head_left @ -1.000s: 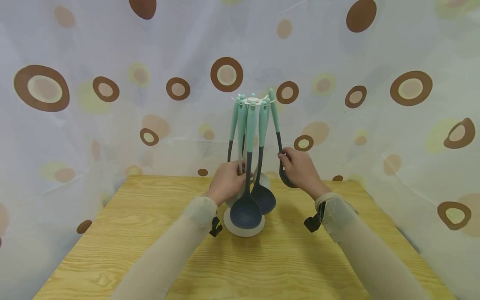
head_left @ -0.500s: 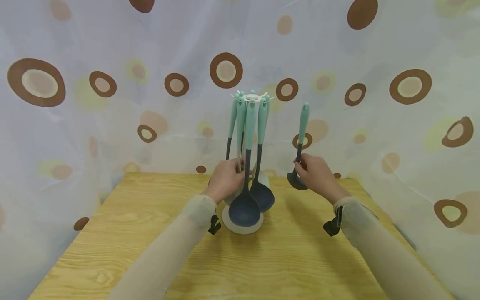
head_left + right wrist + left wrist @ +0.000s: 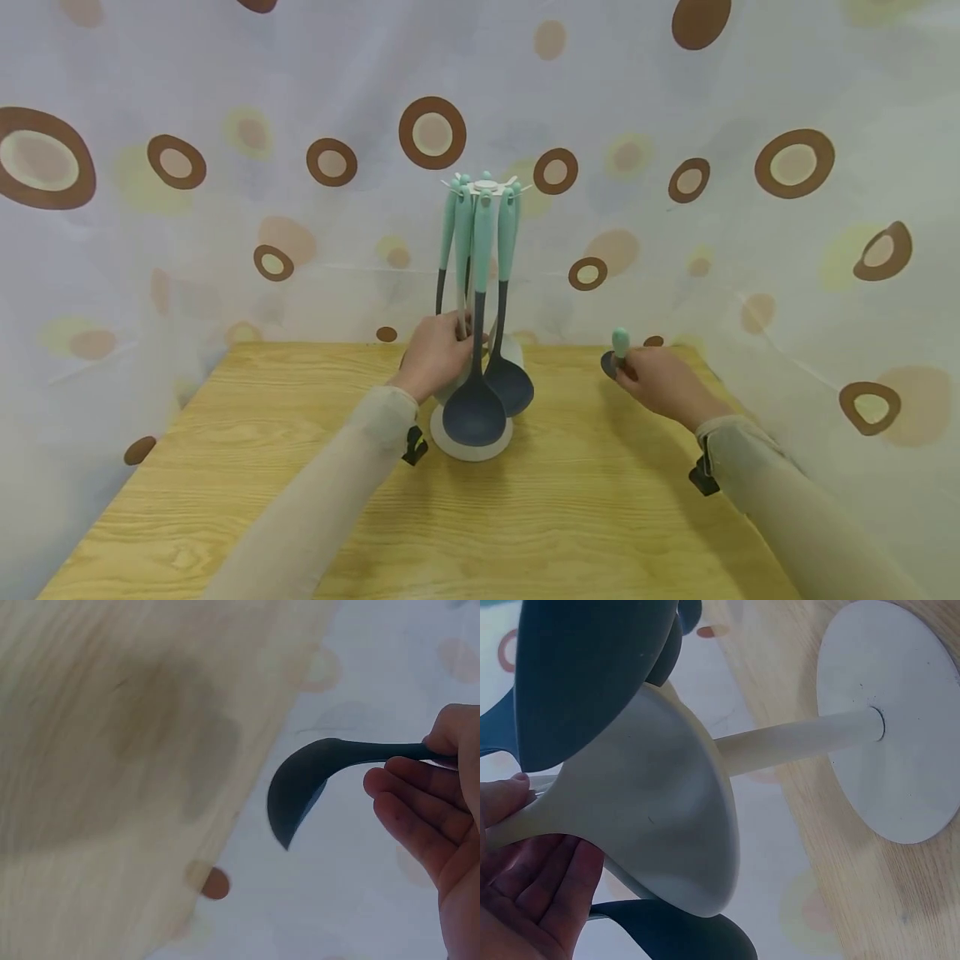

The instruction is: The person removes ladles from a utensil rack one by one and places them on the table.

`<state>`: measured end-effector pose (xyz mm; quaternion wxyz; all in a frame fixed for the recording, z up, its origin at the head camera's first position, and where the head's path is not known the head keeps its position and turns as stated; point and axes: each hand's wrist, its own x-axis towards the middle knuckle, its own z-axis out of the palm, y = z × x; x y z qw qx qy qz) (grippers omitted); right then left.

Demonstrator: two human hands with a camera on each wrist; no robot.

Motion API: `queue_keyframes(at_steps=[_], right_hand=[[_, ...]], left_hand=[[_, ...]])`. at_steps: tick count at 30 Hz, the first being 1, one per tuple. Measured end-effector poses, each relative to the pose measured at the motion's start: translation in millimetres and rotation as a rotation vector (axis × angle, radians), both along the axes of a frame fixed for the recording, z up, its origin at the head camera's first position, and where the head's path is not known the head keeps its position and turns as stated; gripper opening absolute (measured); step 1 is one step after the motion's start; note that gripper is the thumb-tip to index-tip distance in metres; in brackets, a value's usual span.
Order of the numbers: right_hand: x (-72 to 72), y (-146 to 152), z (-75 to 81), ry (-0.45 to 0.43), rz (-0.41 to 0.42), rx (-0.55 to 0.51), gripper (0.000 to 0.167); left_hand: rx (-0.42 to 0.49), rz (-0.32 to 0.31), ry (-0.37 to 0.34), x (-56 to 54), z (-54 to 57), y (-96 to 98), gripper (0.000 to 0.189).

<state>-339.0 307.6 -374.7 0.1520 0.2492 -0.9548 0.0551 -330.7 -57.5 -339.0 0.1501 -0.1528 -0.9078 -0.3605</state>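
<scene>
Behind the stand [image 3: 471, 453], a pale curtain [image 3: 360, 50] printed with brown rings and blotches. Beneath the stand, a desk [image 3: 585, 508] of yellowish wood grain. Upright on the desk, the stand itself: white, with a round flat base, slim post and spoked top. On the stand's near side, a front ladle [image 3: 475, 410] with mint-green handle, long dark shaft and rounded navy bowl; to the right of the stand's post, a similar second ladle [image 3: 512, 386]. Also hung on the stand, a pale utensil [image 3: 652, 780] with a broad, smooth, flaring head. Well apart to the stand's right, above the desk, a held ladle [image 3: 296, 786]: mint-green handle, dark curved neck, small rounded bowl, side-on in the right wrist view. At the stand's left, the left hand [image 3: 435, 352], gripping the pale utensil's neck. Right of the stand, the right hand [image 3: 666, 380], pinching the held ladle's dark shaft.
</scene>
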Motion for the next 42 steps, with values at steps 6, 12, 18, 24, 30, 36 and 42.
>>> queue_keyframes(at_steps=[6,12,18,24,30,36,42], right_hand=[[0.6,22.9,-26.1,0.048,0.026,0.091,0.022],[4.9,45.6,-40.9,0.050,0.008,0.136,0.038],[9.4,65.5,-50.9,0.049,0.012,0.228,0.061],[11.0,80.8,-61.3,0.056,0.017,0.246,0.050],[16.4,88.8,-67.1,0.078,0.060,0.303,0.036],[17.2,91.3,-74.7,0.086,0.062,0.333,0.031],[18.0,87.8,-75.4,-0.017,-0.009,0.262,0.026]], left_hand=[[-0.010,0.002,-0.002,1.4,1.0,-1.1,0.028],[-0.013,-0.003,0.005,2.6,2.3,-1.1,0.024],[-0.014,-0.005,-0.006,2.1,1.8,-2.1,0.021],[-0.013,-0.015,-0.002,2.3,2.9,-2.4,0.020],[-0.016,-0.034,0.002,1.4,3.1,-1.0,0.019],[-0.009,-0.022,-0.014,0.8,3.8,-0.7,0.020],[-0.008,-0.016,-0.016,0.3,3.8,-1.5,0.021]])
